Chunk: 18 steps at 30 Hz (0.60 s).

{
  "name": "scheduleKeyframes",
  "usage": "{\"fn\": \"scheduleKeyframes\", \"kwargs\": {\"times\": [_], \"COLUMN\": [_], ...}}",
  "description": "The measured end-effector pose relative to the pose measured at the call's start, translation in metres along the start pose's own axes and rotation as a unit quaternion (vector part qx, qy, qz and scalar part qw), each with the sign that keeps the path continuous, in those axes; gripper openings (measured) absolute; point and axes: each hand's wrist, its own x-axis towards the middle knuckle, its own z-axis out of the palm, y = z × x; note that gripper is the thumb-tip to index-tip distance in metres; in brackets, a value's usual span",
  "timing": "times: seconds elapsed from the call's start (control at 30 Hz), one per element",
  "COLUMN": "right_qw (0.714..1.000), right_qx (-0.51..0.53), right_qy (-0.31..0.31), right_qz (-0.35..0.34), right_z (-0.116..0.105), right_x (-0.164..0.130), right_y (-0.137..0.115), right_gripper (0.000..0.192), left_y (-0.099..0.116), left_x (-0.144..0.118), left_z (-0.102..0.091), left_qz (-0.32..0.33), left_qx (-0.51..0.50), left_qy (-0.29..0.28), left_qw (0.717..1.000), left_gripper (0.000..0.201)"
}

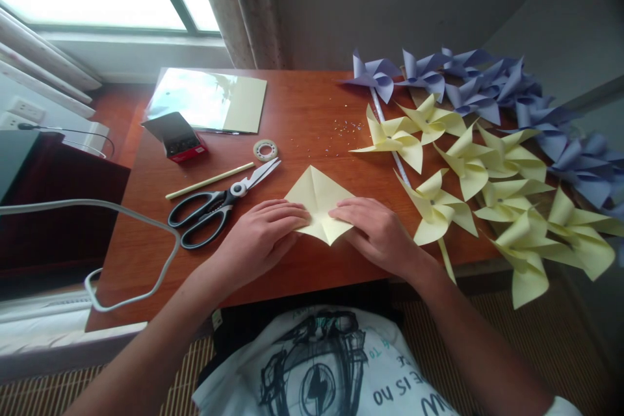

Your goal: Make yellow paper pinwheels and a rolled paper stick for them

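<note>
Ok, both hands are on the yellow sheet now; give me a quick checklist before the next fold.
1. Paper flat on the table: ok, with some flaps already folded in.
2. Left hand pressing the paper's left corner: ok.
3. Right hand pressing the right edge: ok.
4. Scissors away from the paper: ok, they lie to the left, blades shut.
5. Tape and stick within sight: ok, both beyond the scissors.
6. Creases sharp and aligned: cannot tell, the fingers cover them.
</note>
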Motion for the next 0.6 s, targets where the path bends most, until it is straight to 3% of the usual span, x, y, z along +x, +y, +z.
{"fn": "scheduleKeyframes", "kwargs": {"times": [0.23,0.33,0.5,0.6], "right_qw": [0.99,0.984,0.981,0.986], "right_qx": [0.064,0.075,0.126,0.13], "right_qy": [0.071,0.096,0.059,0.02], "right_qz": [0.104,0.13,0.136,0.1], "right_z": [0.0041,0.0066,0.0027,-0.0011], "right_x": [0.001,0.002,0.0035,0.001], "right_y": [-0.0027,-0.0051,-0.008,-0.0068], "right_gripper": [0.021,0.024,0.024,0.02], "left_y": [0.0044,0.0062,0.0064,0.0039], "left_x": [-0.0026,-0.0005,0.0008,-0.0024], "left_z": [0.0065,0.008,0.0089,0.007], "left_qz": [-0.107,-0.134,-0.112,-0.066], "left_qx": [0.018,0.043,0.044,0.022], "left_qy": [0.105,0.113,0.117,0.099], "left_qw": [0.989,0.984,0.986,0.993], "left_gripper": [0.022,0.026,0.021,0.016]}}
